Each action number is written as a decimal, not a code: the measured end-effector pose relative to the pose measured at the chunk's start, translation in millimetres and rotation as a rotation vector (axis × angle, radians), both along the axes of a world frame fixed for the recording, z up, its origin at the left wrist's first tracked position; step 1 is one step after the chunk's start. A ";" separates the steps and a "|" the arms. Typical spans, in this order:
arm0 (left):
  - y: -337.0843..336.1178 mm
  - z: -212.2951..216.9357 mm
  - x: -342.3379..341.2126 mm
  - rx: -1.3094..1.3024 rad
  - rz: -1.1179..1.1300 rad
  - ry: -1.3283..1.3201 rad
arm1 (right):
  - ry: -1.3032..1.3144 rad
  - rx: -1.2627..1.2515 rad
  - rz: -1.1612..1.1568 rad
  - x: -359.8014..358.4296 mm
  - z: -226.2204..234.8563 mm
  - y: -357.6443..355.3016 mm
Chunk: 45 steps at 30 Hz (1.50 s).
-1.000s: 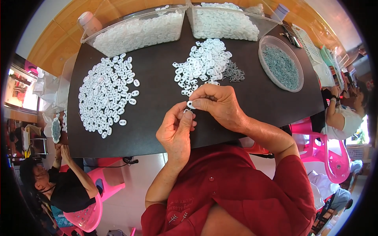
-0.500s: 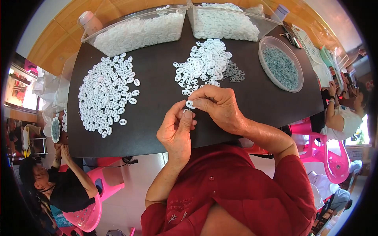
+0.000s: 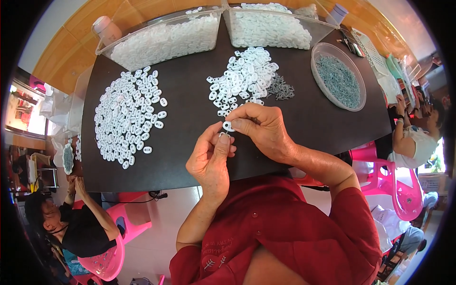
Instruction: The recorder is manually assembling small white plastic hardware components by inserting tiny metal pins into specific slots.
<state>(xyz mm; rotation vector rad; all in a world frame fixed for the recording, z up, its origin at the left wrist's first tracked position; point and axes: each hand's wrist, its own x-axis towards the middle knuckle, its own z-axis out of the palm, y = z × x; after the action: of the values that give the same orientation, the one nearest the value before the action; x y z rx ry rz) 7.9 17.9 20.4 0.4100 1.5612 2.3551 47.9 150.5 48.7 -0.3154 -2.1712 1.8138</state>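
Right hand [image 3: 263, 130] pinches a white oval plastic piece [image 3: 228, 126], long axis roughly level. Left hand [image 3: 211, 159] fingertips closed just below it; its contents hidden, indistinct.

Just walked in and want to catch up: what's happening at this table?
A person in a red shirt works over a black table. The right hand pinches a small white ring and the left hand meets it from below. White rings lie in two piles; a round dish holds grey metal pieces.
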 end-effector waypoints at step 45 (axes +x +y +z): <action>3.6 2.7 -4.6 0.066 -0.035 -0.238 | 0.391 0.719 -0.086 8.5 -20.6 -6.0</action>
<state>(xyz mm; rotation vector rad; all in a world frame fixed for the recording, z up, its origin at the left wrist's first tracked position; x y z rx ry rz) 3.3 21.5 23.0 0.1620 1.3600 2.3349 56.4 144.5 28.1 0.1021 -2.2852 0.8545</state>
